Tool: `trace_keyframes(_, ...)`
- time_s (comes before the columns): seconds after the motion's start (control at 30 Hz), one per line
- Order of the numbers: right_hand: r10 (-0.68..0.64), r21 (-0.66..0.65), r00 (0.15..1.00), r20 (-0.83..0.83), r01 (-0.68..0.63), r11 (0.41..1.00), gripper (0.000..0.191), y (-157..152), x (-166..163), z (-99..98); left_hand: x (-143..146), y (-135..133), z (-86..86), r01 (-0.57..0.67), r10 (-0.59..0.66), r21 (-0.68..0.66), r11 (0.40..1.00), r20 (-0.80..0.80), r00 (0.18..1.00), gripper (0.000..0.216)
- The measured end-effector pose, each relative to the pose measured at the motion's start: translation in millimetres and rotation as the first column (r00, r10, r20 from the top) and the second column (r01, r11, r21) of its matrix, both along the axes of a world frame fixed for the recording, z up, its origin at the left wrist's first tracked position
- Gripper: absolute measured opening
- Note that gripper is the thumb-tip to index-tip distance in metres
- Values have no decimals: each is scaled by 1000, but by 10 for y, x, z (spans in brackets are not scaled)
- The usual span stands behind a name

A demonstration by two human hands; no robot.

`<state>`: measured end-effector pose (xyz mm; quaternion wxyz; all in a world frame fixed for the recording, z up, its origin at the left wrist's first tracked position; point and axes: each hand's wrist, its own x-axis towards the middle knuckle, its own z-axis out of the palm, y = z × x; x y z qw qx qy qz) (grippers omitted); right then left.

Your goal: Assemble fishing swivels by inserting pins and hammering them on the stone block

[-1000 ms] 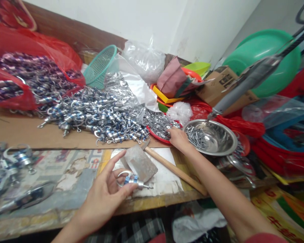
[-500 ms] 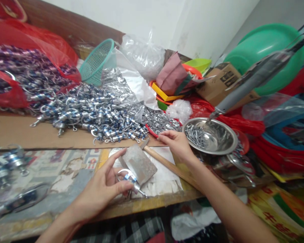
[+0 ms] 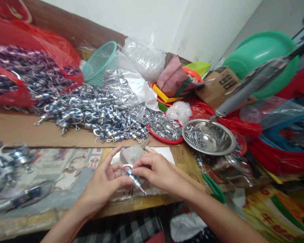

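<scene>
My left hand (image 3: 100,184) holds a small silver and blue metal hook fitting (image 3: 136,182) between thumb and fingers. The fitting has a curved hook at its upper end and a thin tip pointing down to the right. Pinched together, the fingers of my right hand (image 3: 158,172) meet the fitting near its hook; whatever lies between them is too small to make out. Just behind the hands sits a grey metal block (image 3: 132,153), partly covered by them. A hammer (image 3: 183,173) lies beside it, its wooden handle running under my right forearm.
A red plate (image 3: 164,140) of small flat metal pieces stands behind my right hand. To its right is a steel bowl (image 3: 230,148) with pins, below a grey hanging tool (image 3: 248,84). A large pile of similar fittings (image 3: 98,111) covers the cardboard at the left.
My right hand has moved from the edge of the red plate down and left to the fitting. My left hand stays around the fitting in nearly the same place.
</scene>
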<state>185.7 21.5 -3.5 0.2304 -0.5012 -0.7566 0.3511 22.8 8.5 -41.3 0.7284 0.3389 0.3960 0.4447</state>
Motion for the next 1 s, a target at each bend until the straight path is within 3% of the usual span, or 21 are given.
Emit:
trace_keyframes(0.17, -47, 75, 998, -30, 49, 996, 9, -36, -15, -22, 1, -4, -12, -2, 2, 13, 1000, 6, 1000, 96)
trace_keyframes(0.23, -50, 211, 995, -83, 67, 975, 11, -68, 12, -49, 8, -3, -16, -5, 5, 5, 1000, 11, 1000, 95)
trace_keyframes(0.3, 24, 430, 996, -87, 15, 902, 15, -106, 41, -88, 15, -2, -14, -6, 6, 4, 1000, 16, 1000, 93)
trace_keyframes(0.37, 138, 609, 990, 14, -118, 784, 19, -143, 59, -128, 20, -5, -7, -10, 10, 8, 1000, 15, 1000, 91)
trace_keyframes(0.43, 197, 682, 966, 164, -256, 685, 21, -178, 63, -153, 22, -11, 5, -17, 17, 7, 1000, 14, 1000, 91)
trace_keyframes(0.5, 204, 690, 942, 266, -334, 642, 23, -212, 55, -150, 20, -16, 18, -18, 18, 3, 1000, 14, 1000, 92)
trace_keyframes(0.8, 191, 705, 925, 328, -374, 602, 24, -359, 62, -106, 15, -13, 37, -24, 25, 10, 1000, -20, 1000, 94)
trace_keyframes(1.0, 138, 656, 938, 317, -322, 682, 27, -392, 101, -199, 15, -14, 36, -21, 21, 6, 1000, -30, 999, 94)
